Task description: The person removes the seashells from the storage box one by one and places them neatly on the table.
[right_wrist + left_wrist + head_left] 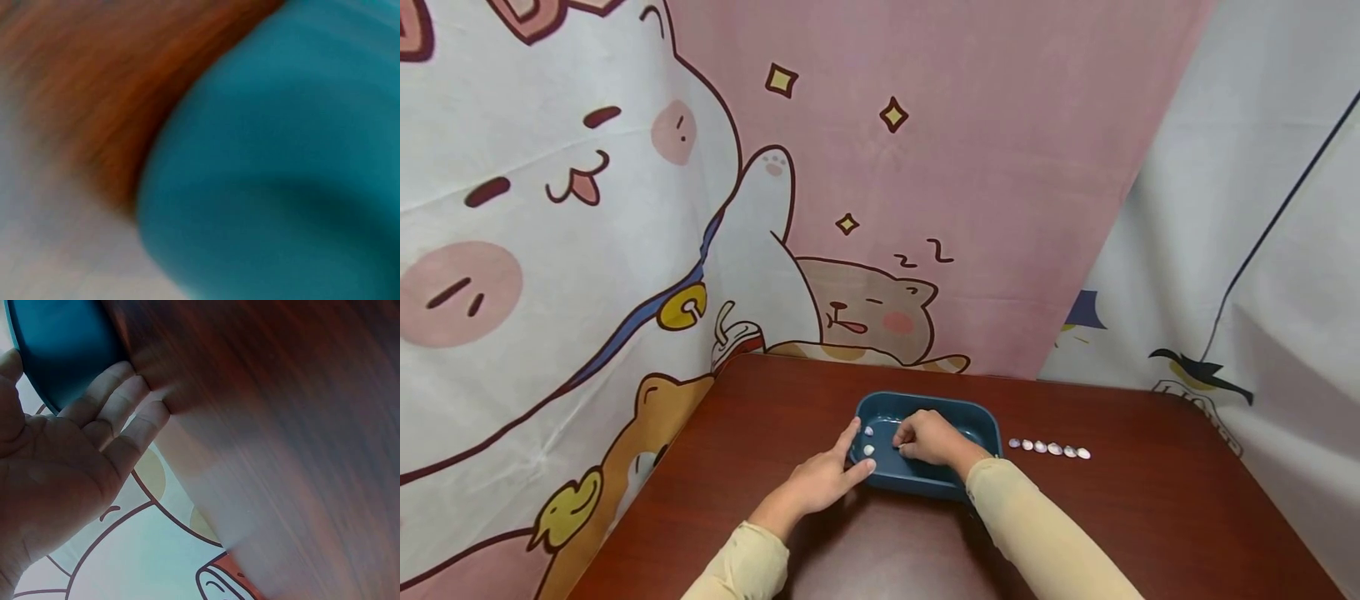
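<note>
A dark teal rectangular basin (917, 482) stands on the table. My left hand (823, 479) rests against its left end, fingers fairly straight along the outer wall and thumb at the front corner. The left wrist view shows those fingers (115, 394) beside the teal wall. Inside the basin, two small pale shells (868, 450) lie near the left end. Over the basin's middle is my right hand (928, 437), its fingers curled and tips low near the floor; I cannot tell whether something is between them. The right wrist view is blurred, with the basin (262, 137) filling most of it.
Several small shells (1055, 448) lie in a row on the table right of the basin. The reddish-brown wooden table (1150, 500) reaches back to a cloth backdrop (1000, 208) printed with cartoon animals, which also hangs along both sides.
</note>
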`<control>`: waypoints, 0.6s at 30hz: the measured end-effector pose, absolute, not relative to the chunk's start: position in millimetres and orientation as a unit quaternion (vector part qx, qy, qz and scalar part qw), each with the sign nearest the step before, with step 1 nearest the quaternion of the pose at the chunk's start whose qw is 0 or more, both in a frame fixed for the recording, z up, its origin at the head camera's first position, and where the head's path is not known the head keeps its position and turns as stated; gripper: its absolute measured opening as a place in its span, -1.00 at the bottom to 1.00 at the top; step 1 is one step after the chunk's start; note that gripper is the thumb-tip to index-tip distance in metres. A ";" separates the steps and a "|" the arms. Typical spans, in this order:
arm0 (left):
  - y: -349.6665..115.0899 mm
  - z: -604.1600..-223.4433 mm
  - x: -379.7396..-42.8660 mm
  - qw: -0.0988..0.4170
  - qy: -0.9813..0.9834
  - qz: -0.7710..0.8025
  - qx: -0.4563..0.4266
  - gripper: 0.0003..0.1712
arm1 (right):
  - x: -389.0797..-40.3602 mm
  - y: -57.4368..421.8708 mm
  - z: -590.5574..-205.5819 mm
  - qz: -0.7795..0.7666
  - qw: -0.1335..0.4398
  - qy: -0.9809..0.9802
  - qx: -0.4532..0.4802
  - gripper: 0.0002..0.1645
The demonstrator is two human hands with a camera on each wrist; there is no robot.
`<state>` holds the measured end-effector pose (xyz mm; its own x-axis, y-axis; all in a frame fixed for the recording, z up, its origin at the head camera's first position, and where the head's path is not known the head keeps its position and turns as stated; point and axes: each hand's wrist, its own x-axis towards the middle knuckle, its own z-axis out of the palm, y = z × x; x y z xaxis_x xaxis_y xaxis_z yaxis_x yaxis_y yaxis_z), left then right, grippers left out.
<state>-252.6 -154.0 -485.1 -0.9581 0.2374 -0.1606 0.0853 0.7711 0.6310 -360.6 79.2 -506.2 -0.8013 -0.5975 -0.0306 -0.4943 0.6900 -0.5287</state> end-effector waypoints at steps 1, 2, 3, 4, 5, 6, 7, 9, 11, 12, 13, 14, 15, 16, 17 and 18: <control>-154.1 -485.3 -252.7 0.116 0.934 0.326 0.086 0.02 | -360.5 80.9 -507.7 -0.256 0.097 0.914 -0.301 -0.92; -154.1 -485.7 -252.8 0.116 0.935 0.325 0.086 0.02 | -360.3 82.4 -509.0 -0.258 0.095 0.912 -0.303 -0.92; -154.1 -486.1 -252.8 0.116 0.935 0.325 0.085 0.02 | -360.0 83.9 -509.8 -0.259 0.091 0.912 -0.306 -0.93; -154.2 -486.7 -252.9 0.115 0.935 0.325 0.085 0.02 | -359.7 85.2 -510.6 -0.262 0.089 0.911 -0.307 -0.94; -154.1 -487.0 -252.9 0.115 0.935 0.324 0.084 0.02 | -359.3 86.3 -511.3 -0.265 0.086 0.909 -0.309 -0.95; -154.1 -487.2 -253.0 0.114 0.936 0.324 0.084 0.02 | -358.9 87.3 -511.9 -0.267 0.081 0.909 -0.310 -0.96; -154.0 -487.5 -253.1 0.113 0.936 0.323 0.084 0.02 | -358.5 88.1 -512.4 -0.269 0.075 0.908 -0.312 -0.96; -153.8 -487.7 -253.3 0.112 0.936 0.323 0.083 0.02 | -357.3 89.4 -512.5 -0.273 0.060 0.906 -0.318 -0.95; -153.6 -487.6 -253.3 0.112 0.936 0.323 0.082 0.02 | -356.2 90.4 -512.5 -0.273 0.046 0.905 -0.323 -0.91; -153.5 -487.4 -253.3 0.112 0.936 0.324 0.082 0.03 | -355.5 90.8 -512.5 -0.271 0.039 0.906 -0.324 -0.90; -153.4 -487.2 -253.2 0.113 0.936 0.325 0.082 0.03 | -354.9 91.2 -512.2 -0.271 0.034 0.906 -0.323 -0.88; -153.2 -487.0 -253.0 0.113 0.935 0.326 0.081 0.03 | -354.2 91.3 -512.2 -0.271 0.027 0.906 -0.323 -0.89; -153.1 -486.6 -252.8 0.113 0.935 0.327 0.081 0.03 | -353.7 91.4 -512.2 -0.272 0.023 0.907 -0.320 -0.90; -153.0 -486.3 -252.6 0.113 0.935 0.327 0.081 0.02 | -353.2 91.4 -512.3 -0.272 0.019 0.909 -0.315 -0.92; -152.9 -486.0 -252.3 0.113 0.935 0.327 0.081 0.02 | -352.8 91.2 -512.4 -0.270 0.015 0.912 -0.310 -0.94; -152.8 -485.6 -252.1 0.113 0.935 0.326 0.081 0.02 | -352.4 90.9 -512.6 -0.270 0.010 0.913 -0.304 -0.94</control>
